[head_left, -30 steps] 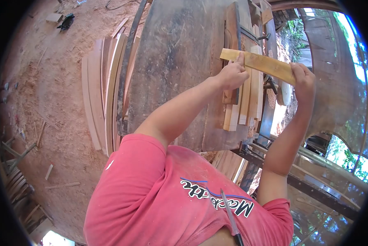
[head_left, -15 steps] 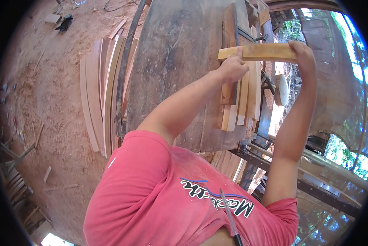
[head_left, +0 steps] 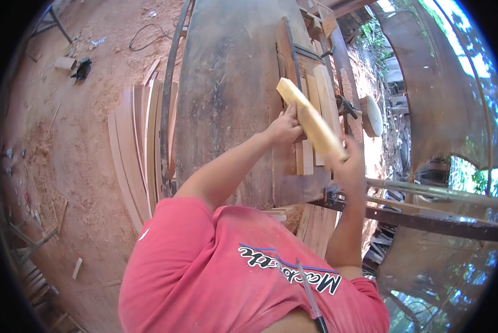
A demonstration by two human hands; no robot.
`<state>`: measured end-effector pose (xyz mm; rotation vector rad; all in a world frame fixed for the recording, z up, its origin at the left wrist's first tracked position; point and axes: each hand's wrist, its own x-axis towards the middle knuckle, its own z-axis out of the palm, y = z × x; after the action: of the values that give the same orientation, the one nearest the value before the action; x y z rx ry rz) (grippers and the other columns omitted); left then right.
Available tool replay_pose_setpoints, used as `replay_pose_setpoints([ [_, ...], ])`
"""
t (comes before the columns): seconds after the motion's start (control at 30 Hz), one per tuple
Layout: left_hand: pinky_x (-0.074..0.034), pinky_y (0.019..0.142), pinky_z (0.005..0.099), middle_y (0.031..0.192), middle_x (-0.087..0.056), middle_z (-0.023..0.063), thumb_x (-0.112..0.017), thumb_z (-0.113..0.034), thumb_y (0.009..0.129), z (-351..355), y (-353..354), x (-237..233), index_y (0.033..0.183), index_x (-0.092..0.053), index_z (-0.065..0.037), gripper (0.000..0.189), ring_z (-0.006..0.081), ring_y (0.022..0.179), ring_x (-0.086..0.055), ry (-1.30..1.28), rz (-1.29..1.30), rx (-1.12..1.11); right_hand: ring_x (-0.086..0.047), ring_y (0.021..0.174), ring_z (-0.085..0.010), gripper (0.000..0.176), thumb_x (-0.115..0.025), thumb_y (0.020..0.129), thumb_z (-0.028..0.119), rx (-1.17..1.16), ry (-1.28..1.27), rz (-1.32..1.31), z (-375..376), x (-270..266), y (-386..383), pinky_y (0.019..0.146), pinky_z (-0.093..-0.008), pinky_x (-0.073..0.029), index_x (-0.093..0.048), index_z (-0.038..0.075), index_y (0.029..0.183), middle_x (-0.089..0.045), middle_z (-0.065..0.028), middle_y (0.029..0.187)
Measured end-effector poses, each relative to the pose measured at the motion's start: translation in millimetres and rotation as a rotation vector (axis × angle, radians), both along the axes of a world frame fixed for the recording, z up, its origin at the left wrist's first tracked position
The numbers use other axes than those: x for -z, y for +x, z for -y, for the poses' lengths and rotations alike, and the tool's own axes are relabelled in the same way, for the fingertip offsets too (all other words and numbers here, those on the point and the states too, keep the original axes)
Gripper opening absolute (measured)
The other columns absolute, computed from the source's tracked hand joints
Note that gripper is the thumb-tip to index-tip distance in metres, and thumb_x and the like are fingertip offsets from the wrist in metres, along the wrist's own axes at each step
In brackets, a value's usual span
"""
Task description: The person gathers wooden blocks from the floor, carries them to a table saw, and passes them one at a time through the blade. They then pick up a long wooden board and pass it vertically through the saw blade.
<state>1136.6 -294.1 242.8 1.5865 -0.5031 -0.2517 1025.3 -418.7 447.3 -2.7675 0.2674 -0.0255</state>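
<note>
A large dark workbench (head_left: pixel 227 83) fills the middle, with curved planks (head_left: pixel 141 139) leaning at its left. Above the bench, a pale wood strip (head_left: pixel 309 117) runs diagonally, its far end pointing up-left. The left hand (head_left: pixel 285 130) pinches its middle; the right hand (head_left: pixel 350 165) grips its near end.

Quick tally from that moment: two hands were up, left hand (head_left: pixel 284 130) and right hand (head_left: pixel 349 166), with just one pale wood strip (head_left: pixel 310 119) between them. One big slab bench (head_left: pixel 227 83). The short boards (head_left: pixel 305 158) stacked on it looked like three or four, too overlapped to split cleanly. The curved planks (head_left: pixel 132 150) leaning beside the bench numbered at least five. One round disc (head_left: pixel 371 115) off the far edge, one cable (head_left: pixel 143 39) on the sawdust, and one pencil (head_left: pixel 312 297) at the shirt.
</note>
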Motion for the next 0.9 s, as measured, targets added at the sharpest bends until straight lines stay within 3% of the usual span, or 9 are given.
replay_pose_setpoints([
  [0.23,-0.019,0.119,0.0529,0.158,-0.012,0.0328,-0.059,-0.016,0.076,-21.0,-56.9,39.5,0.084,-0.067,0.013,0.031,0.042,0.148,-0.017,0.259,0.234,0.138,-0.063,0.101,-0.0446,0.059,-0.071,0.078,0.019,0.101,0.076,-0.022,-7.4,97.3,-108.6,0.088,-0.0484,-0.05,-0.05,0.0,0.13,-0.065,-0.0282,0.11],
  [0.37,-0.023,0.118,0.0539,0.157,-0.024,0.0285,-0.063,-0.009,0.068,-24.2,-87.4,7.3,0.067,-0.062,0.005,0.014,0.0439,0.146,-0.022,0.417,0.622,-0.075,-0.065,0.101,-0.0397,0.055,-0.074,0.078,0.021,0.124,0.246,0.016,-0.2,90.7,-140.1,0.088,-0.0446,-0.05,-0.056,-0.004,0.123,-0.066,-0.0253,0.109],
  [0.53,-0.042,0.106,0.0498,0.129,-0.056,0.0179,-0.074,-0.017,0.071,-14.4,-93.3,-44.0,0.069,-0.062,-0.001,0.02,0.0328,0.124,-0.053,0.193,0.994,0.167,-0.066,0.097,-0.0265,0.047,-0.073,0.083,0.027,0.181,0.462,-0.003,32.1,36.8,-166.9,0.088,-0.0362,-0.05,-0.063,-0.005,0.116,-0.069,-0.0157,0.104],
  [0.57,-0.042,0.106,0.0498,0.129,-0.056,0.0179,-0.074,-0.017,0.071,-10.7,-95.4,-56.4,0.069,-0.062,-0.001,0.02,0.0328,0.124,-0.053,0.196,0.997,0.164,-0.064,0.097,-0.0227,0.047,-0.07,0.086,0.029,0.145,0.733,0.242,48.9,30.6,-169.0,0.088,-0.0338,-0.049,-0.062,-0.003,0.119,-0.068,-0.013,0.104],
  [0.6,-0.045,0.101,0.0487,0.126,-0.058,0.017,-0.075,-0.018,0.073,-4.0,-99.0,-66.8,0.073,-0.062,0.0,0.022,0.0333,0.118,-0.057,0.045,0.913,0.092,-0.062,0.096,-0.0188,0.047,-0.067,0.09,0.032,0.106,0.999,0.491,58.3,26.1,-170.4,0.088,-0.0314,-0.049,-0.061,-0.001,0.123,-0.067,-0.0103,0.105],
  [0.7,-0.054,0.084,0.041,0.114,-0.064,0.0155,-0.073,-0.022,0.084,-5.1,-106.0,-95.1,0.087,-0.063,0.005,0.029,0.0305,0.098,-0.066,-0.095,0.801,-0.011,-0.059,0.101,-0.0173,0.049,-0.059,0.096,0.036,0.149,1.061,0.461,62.8,17.2,-158.7,0.09,-0.0295,-0.047,-0.055,0.002,0.131,-0.063,-0.012,0.114],
  [0.77,-0.053,0.078,0.0352,0.106,-0.064,0.0183,-0.068,-0.022,0.09,4.8,-108.7,-90.7,0.092,-0.063,0.008,0.031,0.0272,0.092,-0.068,-0.106,0.129,0.01,-0.057,0.106,-0.024,0.062,-0.07,0.087,0.033,0.172,0.574,0.112,38.3,33.7,-145.2,0.091,-0.0326,-0.048,-0.048,0.001,0.135,-0.061,-0.0133,0.118],
  [0.8,-0.052,0.07,0.0392,0.101,-0.064,0.0238,-0.064,-0.025,0.091,12.3,-113.3,-91.2,0.078,-0.064,0.009,0.037,0.036,0.082,-0.065,-0.372,-0.115,-0.087,-0.058,0.108,-0.0276,0.064,-0.073,0.083,0.03,0.131,0.343,-0.047,31.4,60.2,-142.0,0.09,-0.0347,-0.05,-0.047,0.001,0.134,-0.061,-0.0142,0.118],
  [0.9,-0.052,0.076,0.0421,0.105,-0.065,0.0258,-0.06,-0.029,0.094,9.5,-103.3,-51.8,0.084,-0.067,0.009,0.04,0.0383,0.086,-0.065,-0.098,-0.525,-0.193,-0.062,0.105,-0.0384,0.063,-0.075,0.077,0.023,-0.014,0.264,0.064,-14.4,98.7,-138.7,0.086,-0.0417,-0.051,-0.049,0.001,0.13,-0.065,-0.0204,0.108],
])
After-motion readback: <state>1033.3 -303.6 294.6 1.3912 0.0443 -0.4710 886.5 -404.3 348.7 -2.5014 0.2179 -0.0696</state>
